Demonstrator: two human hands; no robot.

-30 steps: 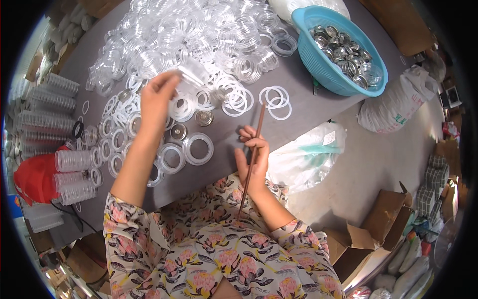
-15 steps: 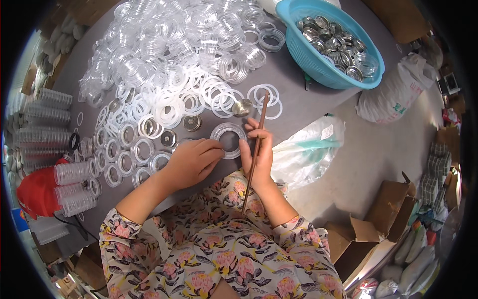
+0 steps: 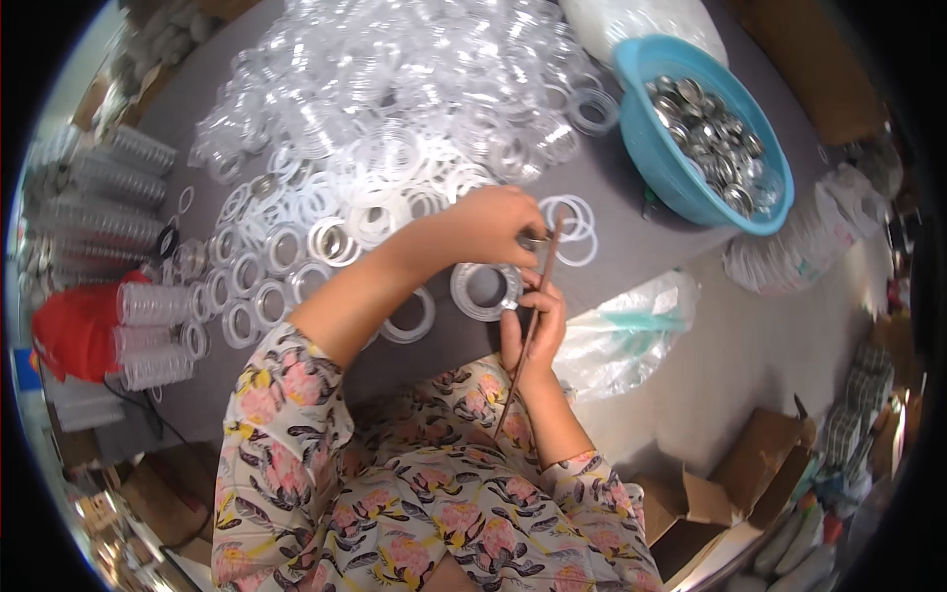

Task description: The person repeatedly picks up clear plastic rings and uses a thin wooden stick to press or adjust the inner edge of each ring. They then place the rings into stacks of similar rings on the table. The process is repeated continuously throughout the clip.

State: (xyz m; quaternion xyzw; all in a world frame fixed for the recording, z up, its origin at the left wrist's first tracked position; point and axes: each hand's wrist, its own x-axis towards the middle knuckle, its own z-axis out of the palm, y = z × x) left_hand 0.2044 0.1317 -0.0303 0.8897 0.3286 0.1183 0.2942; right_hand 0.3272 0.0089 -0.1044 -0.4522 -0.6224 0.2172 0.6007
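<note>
My left hand [image 3: 491,225] reaches across the table, its fingers closed on a small round metal cap [image 3: 534,240], which they partly hide. A thin brown stick [image 3: 534,326] slants upward in my right hand [image 3: 544,324], running between its fingers. That hand's thumb and fingertips also touch the edge of a clear plastic ring [image 3: 462,293] below my left hand. Beside the stick lie several loose flat white rings [image 3: 589,247]. Another clear ring [image 3: 425,318] is partly under my left forearm.
Clear plastic rings [image 3: 385,79] form a big heap at the back, with white flat rings [image 3: 286,187] before it. Rows of clear rings [image 3: 269,302] stand left. A blue basin [image 3: 641,138] of metal caps is back right. Open cardboard boxes [image 3: 706,498] sit at lower right.
My left hand has left the clear ring and moved up and right to the metal cap, now between its fingers. My right hand keeps the stick. The whole view has shifted.
</note>
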